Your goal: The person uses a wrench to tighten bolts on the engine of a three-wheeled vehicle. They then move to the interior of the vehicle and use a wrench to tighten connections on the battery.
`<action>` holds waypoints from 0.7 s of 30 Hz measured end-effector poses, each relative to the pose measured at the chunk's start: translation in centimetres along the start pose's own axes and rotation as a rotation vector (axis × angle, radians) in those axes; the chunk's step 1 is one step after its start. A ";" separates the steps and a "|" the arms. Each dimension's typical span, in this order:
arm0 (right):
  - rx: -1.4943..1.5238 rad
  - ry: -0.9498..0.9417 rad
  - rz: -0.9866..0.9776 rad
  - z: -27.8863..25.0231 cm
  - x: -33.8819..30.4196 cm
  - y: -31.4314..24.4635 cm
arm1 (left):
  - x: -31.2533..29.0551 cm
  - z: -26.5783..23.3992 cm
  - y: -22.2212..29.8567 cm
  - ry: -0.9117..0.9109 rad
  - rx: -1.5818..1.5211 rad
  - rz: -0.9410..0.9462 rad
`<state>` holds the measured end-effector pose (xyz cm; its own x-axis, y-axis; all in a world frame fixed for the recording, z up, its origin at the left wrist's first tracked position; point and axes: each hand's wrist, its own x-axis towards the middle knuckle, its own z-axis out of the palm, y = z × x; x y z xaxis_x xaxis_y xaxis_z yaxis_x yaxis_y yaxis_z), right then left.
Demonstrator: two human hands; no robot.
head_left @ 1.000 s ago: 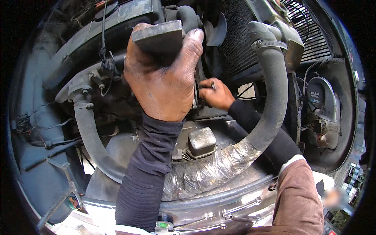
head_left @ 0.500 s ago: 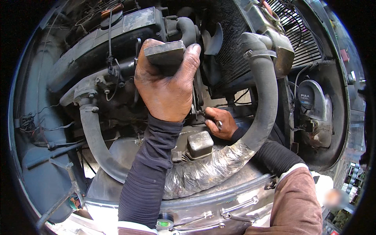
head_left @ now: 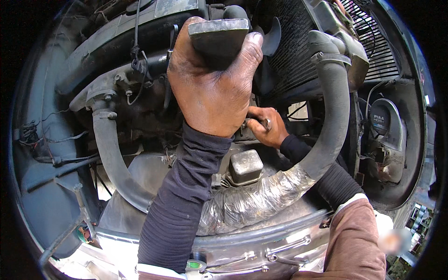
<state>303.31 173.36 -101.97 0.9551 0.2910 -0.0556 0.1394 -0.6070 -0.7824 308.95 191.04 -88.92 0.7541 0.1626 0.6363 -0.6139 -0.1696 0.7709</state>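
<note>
My left hand [head_left: 210,88] is closed around a thick, dark rectangular metal block [head_left: 218,41], held up over the engine with its worn edge toward me. Lower and to the right, my right hand [head_left: 273,129] reaches down beside the engine. Its fingers are wrapped round a slim metal rod [head_left: 267,124], one end of which sticks out by the thumb. The rod's other end is hidden among the engine parts. Nearer me sits a small square metal box [head_left: 246,167], just below my right hand.
A thick curved hose [head_left: 329,107], partly wrapped in silvery film [head_left: 256,198], arches around my right forearm. Fan blades [head_left: 270,37] and a radiator [head_left: 296,46] lie beyond. A second hose [head_left: 109,144] runs down on the left. Several wrenches [head_left: 289,245] lie on the front edge.
My left hand has risen with the metal block, which looks larger. My right hand has shifted slightly farther away from me. The whole view has moved a little.
</note>
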 end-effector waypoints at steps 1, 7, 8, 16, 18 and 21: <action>0.013 -0.028 0.025 -0.1 0.3 0.4 | 0.0 0.0 -0.1 0.003 0.009 0.011; 0.035 -0.043 0.212 -0.2 1.9 2.0 | -0.1 0.4 0.0 0.010 -0.019 -0.028; 0.035 -0.045 0.208 -0.1 2.1 1.9 | -0.1 0.2 0.3 -0.007 -0.012 -0.035; 0.032 -0.137 0.328 -0.9 3.3 -0.3 | 0.1 -1.2 -0.2 -0.132 0.023 0.001; 0.104 -0.145 0.356 -0.5 3.8 1.1 | -0.1 -1.2 -0.1 -0.126 0.155 0.087; 0.197 -0.176 0.411 0.0 5.1 3.4 | 0.4 -0.6 0.5 -0.117 0.270 0.165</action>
<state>308.65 172.77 -104.89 0.8597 0.1874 -0.4752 -0.3084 -0.5512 -0.7753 308.77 191.61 -88.26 0.6806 0.0016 0.7326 -0.6580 -0.4385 0.6122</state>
